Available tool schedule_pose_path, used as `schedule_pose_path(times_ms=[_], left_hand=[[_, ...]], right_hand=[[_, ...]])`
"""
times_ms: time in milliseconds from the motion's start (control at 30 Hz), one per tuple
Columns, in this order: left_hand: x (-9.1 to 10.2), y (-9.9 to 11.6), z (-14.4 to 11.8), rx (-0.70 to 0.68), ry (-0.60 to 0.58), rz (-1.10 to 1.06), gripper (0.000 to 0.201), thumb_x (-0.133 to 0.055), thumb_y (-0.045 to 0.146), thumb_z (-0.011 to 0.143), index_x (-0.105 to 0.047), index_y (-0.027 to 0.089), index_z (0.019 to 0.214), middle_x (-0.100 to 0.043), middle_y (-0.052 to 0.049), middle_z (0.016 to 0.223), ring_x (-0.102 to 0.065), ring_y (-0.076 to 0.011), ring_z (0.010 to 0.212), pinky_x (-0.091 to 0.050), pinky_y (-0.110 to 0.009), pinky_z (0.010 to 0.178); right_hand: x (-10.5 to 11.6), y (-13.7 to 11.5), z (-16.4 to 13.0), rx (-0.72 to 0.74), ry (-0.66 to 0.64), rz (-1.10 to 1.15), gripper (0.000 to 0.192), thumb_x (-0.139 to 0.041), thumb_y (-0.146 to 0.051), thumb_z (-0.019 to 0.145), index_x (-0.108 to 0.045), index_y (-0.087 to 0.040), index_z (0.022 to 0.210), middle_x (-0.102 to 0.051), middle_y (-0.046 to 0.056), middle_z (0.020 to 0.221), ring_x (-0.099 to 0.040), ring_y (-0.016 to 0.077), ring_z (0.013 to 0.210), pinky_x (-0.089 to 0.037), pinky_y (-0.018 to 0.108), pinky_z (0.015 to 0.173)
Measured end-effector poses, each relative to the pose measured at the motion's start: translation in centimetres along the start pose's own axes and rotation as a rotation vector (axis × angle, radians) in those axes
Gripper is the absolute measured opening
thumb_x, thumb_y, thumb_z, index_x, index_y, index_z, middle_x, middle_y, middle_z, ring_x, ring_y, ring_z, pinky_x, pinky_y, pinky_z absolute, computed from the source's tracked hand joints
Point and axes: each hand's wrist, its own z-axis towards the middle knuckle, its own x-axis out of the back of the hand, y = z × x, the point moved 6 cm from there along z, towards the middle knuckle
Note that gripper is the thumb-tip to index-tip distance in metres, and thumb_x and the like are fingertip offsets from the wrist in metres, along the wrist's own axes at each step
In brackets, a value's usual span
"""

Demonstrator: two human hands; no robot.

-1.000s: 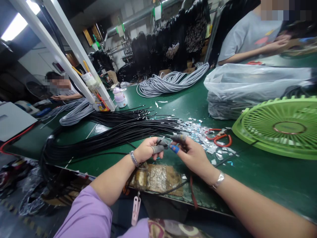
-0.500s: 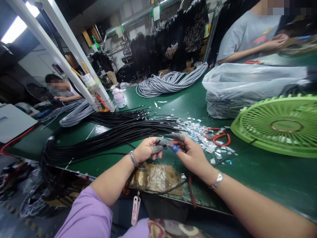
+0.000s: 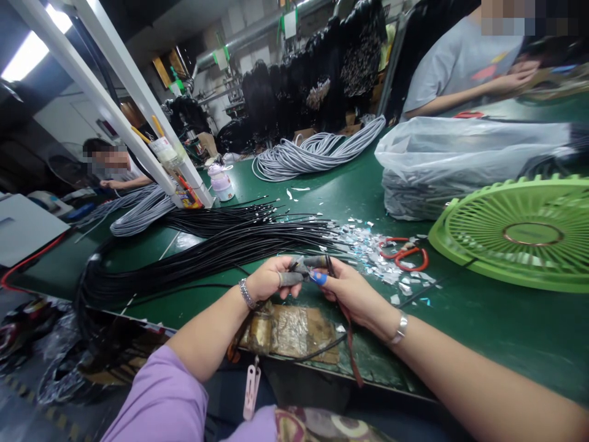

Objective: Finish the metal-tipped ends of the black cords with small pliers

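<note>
My left hand (image 3: 276, 277), with grey finger covers, is closed in a pinch on the end of a black cable, whose thin stripped tip (image 3: 309, 271) shows between my hands. My right hand (image 3: 347, 285), with grey covers and a blue wrap on the thumb, pinches at this same tip from the right. The fingers partly hide the tip. Just behind my hands lies a thick bundle of black cables (image 3: 216, 248), its ends pointing right. Below my hands, at the table edge, is a taped cardboard piece (image 3: 299, 331).
White and blue scraps (image 3: 368, 248) litter the green table (image 3: 460, 331) around red-handled scissors (image 3: 411, 258). A green fan (image 3: 534, 233) and a plastic bag (image 3: 427, 166) stand at right. Grey cable coils (image 3: 317, 153) lie behind. Two people sit across and to the left.
My right hand has come slightly left and closer to my left hand, its fingers turned more inward over the cable tip. My left hand has barely moved.
</note>
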Motion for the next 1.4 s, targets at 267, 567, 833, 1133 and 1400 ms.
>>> schedule_pose_path(times_ms=[267,567,833,1133,1400], left_hand=[[0.2,0.0,0.0,-0.012,0.052,0.084,0.041,-0.07,0.049,0.067,-0.056,0.014,0.083,-0.058,0.004,0.051,-0.04,-0.0034,0.033,-0.027,-0.016,0.035],[0.4,0.5,-0.2,-0.111,0.171,0.32,0.022,-0.059,0.036,0.079,-0.058,0.014,0.082,-0.056,0.004,0.054,-0.041,-0.0042,0.036,-0.029,-0.017,0.038],[0.0,2.4,-1.0,-0.324,0.269,0.645,0.009,-0.052,0.011,0.075,-0.059,0.017,0.072,-0.057,0.001,0.06,-0.052,-0.0114,0.059,-0.04,-0.021,0.058],[-0.2,2.4,-1.2,-0.394,0.272,0.919,0.01,-0.048,0.009,0.073,-0.052,0.017,0.07,-0.055,0.001,0.063,-0.049,-0.0111,0.057,-0.035,-0.021,0.055],[-1.2,2.1,-1.2,-0.317,0.226,1.291,0.015,-0.05,0.013,0.068,-0.056,0.017,0.081,-0.06,-0.004,0.069,-0.056,-0.0172,0.062,-0.04,-0.026,0.058]], right_hand=[[0.8,-1.7,-0.1,0.345,0.018,-0.278,0.031,-0.067,-0.031,0.068,-0.06,-0.022,0.097,-0.071,0.005,0.089,-0.066,0.0214,0.083,-0.053,0.038,0.078],[1.4,-2.0,-0.5,0.374,0.153,-0.432,0.031,-0.062,-0.028,0.071,-0.058,-0.022,0.101,-0.071,0.004,0.08,-0.063,0.0188,0.065,-0.052,0.035,0.063],[1.3,-2.0,-0.5,0.353,0.16,-0.43,0.029,-0.062,-0.027,0.069,-0.058,-0.021,0.097,-0.072,0.006,0.083,-0.065,0.0199,0.069,-0.053,0.036,0.066],[1.3,-2.1,-0.2,0.395,0.12,-0.471,0.024,-0.061,-0.028,0.07,-0.059,-0.021,0.093,-0.07,0.004,0.079,-0.066,0.019,0.071,-0.054,0.034,0.069],[0.8,-2.7,-1.0,0.498,0.253,-1.057,0.024,-0.052,-0.016,0.069,-0.06,-0.021,0.091,-0.068,0.004,0.074,-0.062,0.0201,0.064,-0.046,0.03,0.058]])
